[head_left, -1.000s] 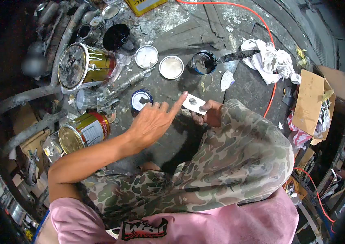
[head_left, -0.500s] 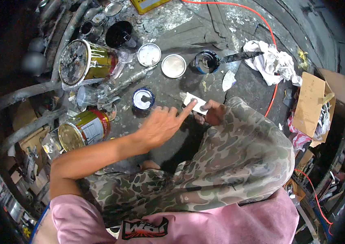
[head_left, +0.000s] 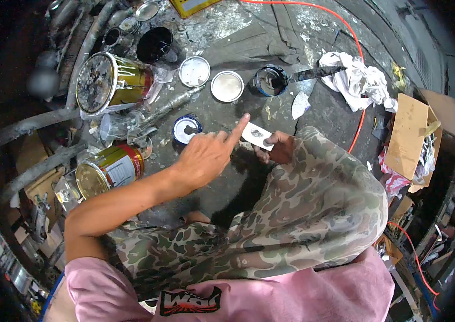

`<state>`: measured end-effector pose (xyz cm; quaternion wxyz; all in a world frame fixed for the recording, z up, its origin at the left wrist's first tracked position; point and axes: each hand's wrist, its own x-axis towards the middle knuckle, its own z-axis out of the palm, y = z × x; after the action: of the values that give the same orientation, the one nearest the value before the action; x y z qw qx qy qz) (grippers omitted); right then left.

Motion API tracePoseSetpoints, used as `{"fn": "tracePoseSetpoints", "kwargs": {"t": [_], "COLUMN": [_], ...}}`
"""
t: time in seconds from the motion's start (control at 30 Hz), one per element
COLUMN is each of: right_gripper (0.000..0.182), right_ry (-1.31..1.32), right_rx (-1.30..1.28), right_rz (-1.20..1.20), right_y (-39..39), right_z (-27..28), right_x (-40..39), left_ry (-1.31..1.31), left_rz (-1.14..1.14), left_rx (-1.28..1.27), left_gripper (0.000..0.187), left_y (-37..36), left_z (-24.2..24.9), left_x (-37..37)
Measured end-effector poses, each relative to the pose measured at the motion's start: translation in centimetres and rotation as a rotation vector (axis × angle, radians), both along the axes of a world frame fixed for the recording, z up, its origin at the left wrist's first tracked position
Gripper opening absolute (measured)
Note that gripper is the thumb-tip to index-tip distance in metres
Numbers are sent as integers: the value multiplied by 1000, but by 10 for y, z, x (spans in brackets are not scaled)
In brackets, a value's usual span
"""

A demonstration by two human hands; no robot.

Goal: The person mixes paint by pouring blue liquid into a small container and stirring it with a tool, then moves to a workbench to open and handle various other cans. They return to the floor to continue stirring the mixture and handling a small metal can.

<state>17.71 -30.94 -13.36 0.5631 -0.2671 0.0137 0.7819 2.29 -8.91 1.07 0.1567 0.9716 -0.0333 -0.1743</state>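
Observation:
My right hand [head_left: 281, 148] comes out beside the raised knee and pinches a small white card [head_left: 257, 136]. A dark grey smear shows on the card's face. Just left of the card is my left hand [head_left: 206, 155], its index finger stretched out and the other fingers loosely bent. Nothing is visible in this hand, and whether its fingertip touches the card's edge is hard to tell. Close by that hand stands an open can [head_left: 187, 130] with white and dark paint inside. Beyond the card is a dark paint can [head_left: 271, 80] with a paint-coated blade [head_left: 318, 74] beside its rim.
Two round lids [head_left: 227, 86] lie on the stained floor. Large paint tins [head_left: 96, 83] and pipes [head_left: 39, 123] line the left. A white rag [head_left: 357, 80], an orange hose [head_left: 359, 43] and a cardboard box [head_left: 410, 139] are at right. Camouflage-clad legs [head_left: 313, 198] fill the foreground.
My left index finger has moved off the card, up and to the left. The dark smear on the card now shows. My right hand stays nearly still with the card.

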Motion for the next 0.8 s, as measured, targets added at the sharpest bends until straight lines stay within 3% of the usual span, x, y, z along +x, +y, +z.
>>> {"fn": "tracePoseSetpoints", "kwargs": {"t": [0.07, 0.3, 0.4, 0.53, 0.57, 0.6, 0.67, 0.8], "right_gripper": [50, 50, 44, 36, 35, 34, 32, 28], "right_ry": [1, -35, -7, -27, -86, -167, -392, -945], "right_rx": [39, 67, 48, -12, -33, -66, -154, -358], "right_rz": [36, 1, -39, -63, -58, -51, -14, 127], "right_y": [2, 2, 2, 4, 4, 4, 3, 7], "right_z": [-1, 1, 5, 12, 14, 16, 24, 49], "right_x": [3, 0, -2, -4, -4, -6, -8, -16], "left_ry": [-54, -41, 115, 139, 216, 216, 414, 503], "left_rz": [82, 207, 312, 450, 546, 545, 762, 905], "left_rx": [-215, -376, -474, -884, -1053, -1054, -1247, -1298], "left_gripper": [93, 84, 77, 67, 63, 63, 57, 50], "left_y": [7, 15, 20, 27, 27, 29, 33, 36], "left_z": [3, 13, 19, 4, 2, 1, -1, 6], "left_x": [2, 8, 14, 11, 10, 12, 17, 23]}}
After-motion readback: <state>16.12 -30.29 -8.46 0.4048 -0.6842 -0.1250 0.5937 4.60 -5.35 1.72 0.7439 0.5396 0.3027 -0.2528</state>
